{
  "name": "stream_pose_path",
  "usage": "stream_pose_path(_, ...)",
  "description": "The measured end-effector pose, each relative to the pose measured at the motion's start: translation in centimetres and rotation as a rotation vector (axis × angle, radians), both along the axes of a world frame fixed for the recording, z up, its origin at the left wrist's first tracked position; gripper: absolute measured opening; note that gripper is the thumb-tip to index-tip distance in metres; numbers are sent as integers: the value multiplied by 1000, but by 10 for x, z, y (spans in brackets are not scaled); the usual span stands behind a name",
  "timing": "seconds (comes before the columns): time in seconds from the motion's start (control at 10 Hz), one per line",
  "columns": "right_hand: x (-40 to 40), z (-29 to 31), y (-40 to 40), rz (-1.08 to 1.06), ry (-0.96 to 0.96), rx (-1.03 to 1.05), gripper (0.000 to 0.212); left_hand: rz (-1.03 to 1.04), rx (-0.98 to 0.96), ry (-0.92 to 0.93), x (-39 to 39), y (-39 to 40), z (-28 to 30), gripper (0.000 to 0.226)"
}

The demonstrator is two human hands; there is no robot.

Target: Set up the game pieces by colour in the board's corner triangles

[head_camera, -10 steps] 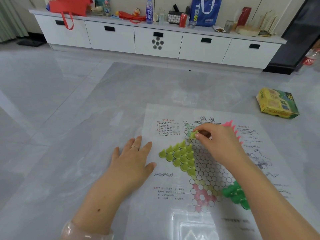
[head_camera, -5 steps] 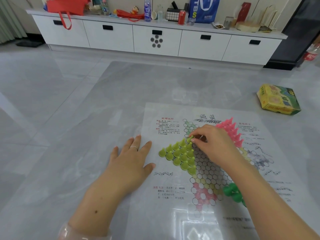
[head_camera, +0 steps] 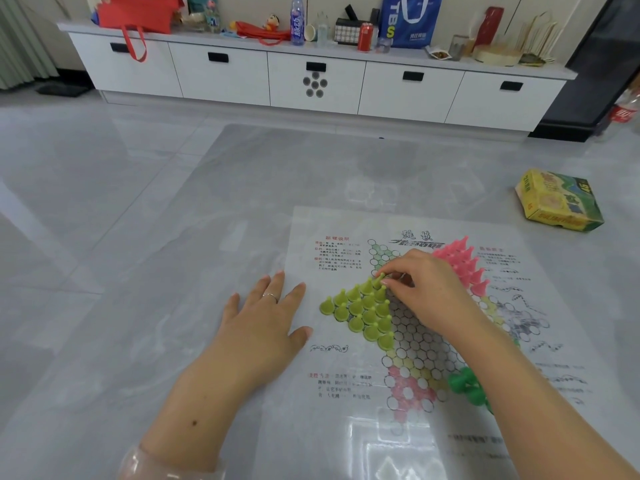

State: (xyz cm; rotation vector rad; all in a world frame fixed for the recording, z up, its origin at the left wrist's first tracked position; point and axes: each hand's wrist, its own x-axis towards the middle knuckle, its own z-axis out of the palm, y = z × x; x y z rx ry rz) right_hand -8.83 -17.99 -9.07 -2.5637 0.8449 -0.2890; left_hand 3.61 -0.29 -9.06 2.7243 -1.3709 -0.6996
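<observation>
Board sheet (head_camera: 408, 441): thin, glossy printed sheet lying flat on a grey, polished, marble-patterned floor (head_camera: 138, 202); it catches glare near its front edge. A star of small outlined circles is printed on it, with red and black text blocks at the sides.

Yellow-green pieces (head_camera: 363, 311): smooth moulded plastic pawns with flared round bases and narrow knobbed tops. They stand upright, packed base to base, filling the star's left corner triangle.

Pink pieces (head_camera: 462, 263): same pawn shape, matte pink, clustered in the far right triangle, partly hidden by the right hand.

Dark green pieces (head_camera: 465, 386): same shape, bunched at the near right corner, half covered by the right forearm.

Right hand (head_camera: 429, 292): fingers curled, fingertips pinching one yellow-green pawn (head_camera: 381, 277) at the upper right tip of the yellow-green triangle. Whether its base touches the sheet, I cannot tell.

Left hand (head_camera: 266, 327): flat, fingers straight and spread, palm down on the floor at the sheet's left edge, holding nothing. A thin ring sits on one finger.

Game box (head_camera: 557, 202): yellow and green cardboard, on the floor well right of the sheet.

Versus 1.0 s ago: the pinched pawn has moved down from the printed green triangle to the yellow-green group's tip. The pink pieces are now more exposed. The left hand is unchanged.
</observation>
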Motion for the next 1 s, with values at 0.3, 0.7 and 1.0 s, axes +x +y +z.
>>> stream_pose_path(0.3,-9,13,-5,32,20,10,30,10,-8,17,0,1,1,61)
stream_pose_path(0.7,-51,15,-7,-50,245,-66,14,59,-75,-1,-7,-1,5,60)
stream_pose_path(1.0,-49,14,-1,6,237,-18,22,11,-41,55,-8,0,7,61)
